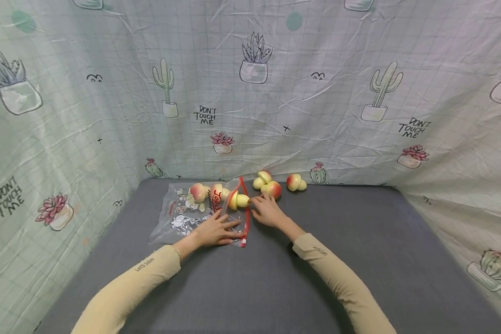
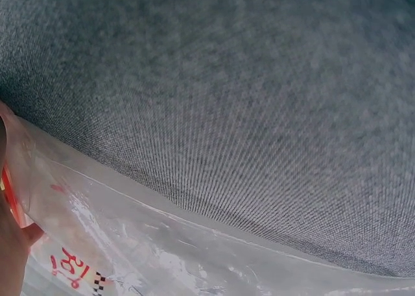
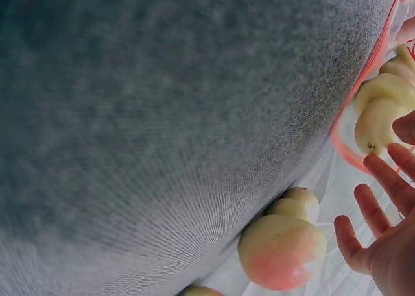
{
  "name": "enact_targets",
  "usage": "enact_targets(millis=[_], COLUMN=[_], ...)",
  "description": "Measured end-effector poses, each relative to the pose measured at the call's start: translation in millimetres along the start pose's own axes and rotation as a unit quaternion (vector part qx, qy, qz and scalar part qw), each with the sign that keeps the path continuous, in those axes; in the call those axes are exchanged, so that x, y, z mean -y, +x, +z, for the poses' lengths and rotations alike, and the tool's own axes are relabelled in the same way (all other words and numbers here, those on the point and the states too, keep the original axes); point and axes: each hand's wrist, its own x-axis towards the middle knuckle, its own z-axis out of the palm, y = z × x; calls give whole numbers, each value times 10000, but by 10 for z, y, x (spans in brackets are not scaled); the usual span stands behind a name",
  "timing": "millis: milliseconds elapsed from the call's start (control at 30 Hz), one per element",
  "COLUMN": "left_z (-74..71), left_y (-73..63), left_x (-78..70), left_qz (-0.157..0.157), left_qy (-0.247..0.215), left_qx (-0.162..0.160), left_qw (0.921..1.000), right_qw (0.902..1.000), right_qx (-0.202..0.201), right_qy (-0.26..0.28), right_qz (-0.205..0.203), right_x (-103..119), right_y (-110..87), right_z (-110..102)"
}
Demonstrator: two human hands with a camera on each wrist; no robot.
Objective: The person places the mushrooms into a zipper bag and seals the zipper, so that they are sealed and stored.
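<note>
A clear zip bag [image 1: 177,199] with a red-edged mouth [image 1: 247,218] and printed cartoon figures lies on the grey table. Inside are several yellow mushroom-shaped pieces with red-tinged caps, and one mushroom piece [image 1: 242,200] sits right at the mouth, stem outward. My left hand [image 1: 217,229] rests on the bag's front part, fingers spread toward the red edge. Just outside the mouth, my right hand [image 1: 269,211] has its fingers extended, fingertips at that piece's stem end. The right wrist view shows these fingers [image 3: 382,185] spread beside the stem [image 3: 373,130].
Behind the right hand are two mushroom pieces close together, one with a red cap [image 1: 273,189] and one paler [image 1: 263,178]. Another mushroom piece [image 1: 295,182] lies to their right. A patterned cloth [image 1: 292,102] hangs along the table's back edge and both sides.
</note>
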Motion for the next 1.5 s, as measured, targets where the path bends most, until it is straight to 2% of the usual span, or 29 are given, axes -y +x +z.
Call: enact_targets(millis=[167,300,733,1000,1267,1500], left_z=[4,-22,-23,-21,-36,-22], left_y=[10,18,12,13,9,7], left_x=[1,-6,-6,-10,-19,-24], left_qz=[-110,-154,-113,-140,-177,-158], left_qy=[14,-18,-66,-130,-141,-109], left_qx=[411,571,466,460,510,468], left_qw=[9991,9982,9988,9988,9984,9987], right_qw=[10000,9999,9988,9975,9955,9929], right_qx=[37,76,407,660,866,720], right_qy=[58,102,145,218,-372,-916], right_qz=[0,29,209,146,-92,-241], right_x=[13,22,44,40,79,61], right_y=[17,39,116,140,154,159], right_z=[5,21,61,83,66,87])
